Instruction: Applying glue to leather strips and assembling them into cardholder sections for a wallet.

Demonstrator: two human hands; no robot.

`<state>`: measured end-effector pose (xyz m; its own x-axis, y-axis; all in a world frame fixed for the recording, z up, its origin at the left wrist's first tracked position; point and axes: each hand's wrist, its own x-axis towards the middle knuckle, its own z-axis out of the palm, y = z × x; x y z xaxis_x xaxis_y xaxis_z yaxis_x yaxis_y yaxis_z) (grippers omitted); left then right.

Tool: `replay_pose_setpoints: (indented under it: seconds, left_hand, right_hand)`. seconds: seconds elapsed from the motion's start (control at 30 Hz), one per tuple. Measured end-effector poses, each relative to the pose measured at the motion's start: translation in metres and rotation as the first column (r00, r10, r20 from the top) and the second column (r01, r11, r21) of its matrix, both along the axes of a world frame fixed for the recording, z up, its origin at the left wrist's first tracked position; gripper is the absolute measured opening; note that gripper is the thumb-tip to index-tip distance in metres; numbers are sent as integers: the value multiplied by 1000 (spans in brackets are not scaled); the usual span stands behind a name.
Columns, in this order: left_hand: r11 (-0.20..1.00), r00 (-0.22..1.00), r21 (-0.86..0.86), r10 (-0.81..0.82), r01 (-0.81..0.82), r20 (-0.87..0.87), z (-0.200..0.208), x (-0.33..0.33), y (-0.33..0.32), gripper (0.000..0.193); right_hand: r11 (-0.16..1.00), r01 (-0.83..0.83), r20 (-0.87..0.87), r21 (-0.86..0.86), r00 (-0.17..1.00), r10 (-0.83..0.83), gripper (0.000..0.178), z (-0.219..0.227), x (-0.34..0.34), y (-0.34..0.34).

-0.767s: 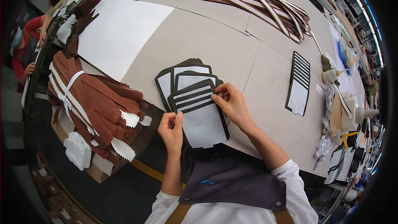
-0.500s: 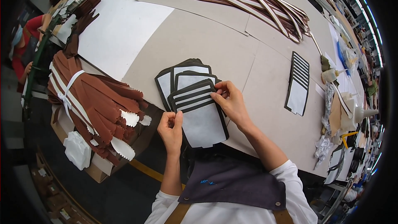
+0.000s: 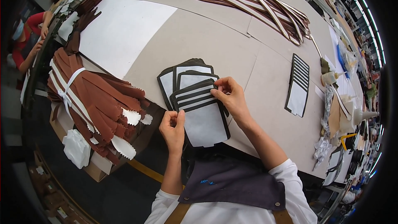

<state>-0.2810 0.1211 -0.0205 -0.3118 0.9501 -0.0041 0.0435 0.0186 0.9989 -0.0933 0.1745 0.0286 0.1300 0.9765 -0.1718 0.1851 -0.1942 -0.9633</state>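
Note:
In front of me I hold a pale grey panel with dark edging and several dark bands across its upper part (image 3: 205, 124), stepped like card slots. My left hand (image 3: 172, 129) is closed on its left edge, thumb on top. With thumb and fingers my right hand (image 3: 230, 98) pinches its upper right edge. Beneath and behind it lies a fanned pile of similar dark-edged panels (image 3: 195, 79) on the table, partly covered. A longer panel with several dark stripes (image 3: 297, 85) lies apart to the right.
The board-covered table (image 3: 199, 33) bears a bundle of brown and white strips (image 3: 253, 6) at the back. A tied brown bundle (image 3: 89, 95) sits on a box at left. Glue bottles (image 3: 329, 78) and plastic wrap crowd the right edge. Another person in red (image 3: 31, 37) works far left.
Both hands keep their hold on the banded panel, which has barely moved. The whole view has shifted slightly. At far left the other person's arms have moved.

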Motion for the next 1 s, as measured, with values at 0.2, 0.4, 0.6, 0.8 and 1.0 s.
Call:
replay_pose_setpoints:
  seconds: [0.2, 0.4, 0.6, 0.8, 1.0]
  left_hand:
    - [1000, 1000, -11, -1, 1, -5, 0, 1, 0, 25]
    - [1000, 999, 7, 22, -22, -34, -3, -2, 0, 22]
    - [978, 994, 192, 69, -85, 91, 5, 3, -14, 36]
    - [964, 994, 248, -77, 93, -73, 17, -2, -37, 18]
    - [998, 998, -22, -58, 59, 19, 6, 5, -18, 34]
  right_hand:
    - [998, 64, -296, 22, 954, -55, 35, 9, -4, -5]
    - [988, -111, -202, -104, 976, 88, 26, 5, 4, -23]
    - [787, -380, 334, 487, 913, 234, 21, 18, 3, -52]
    - [896, -349, 245, 274, 926, 286, 21, 34, 11, -70]
    - [996, -92, -35, 19, 995, 92, 29, 3, 8, -35]
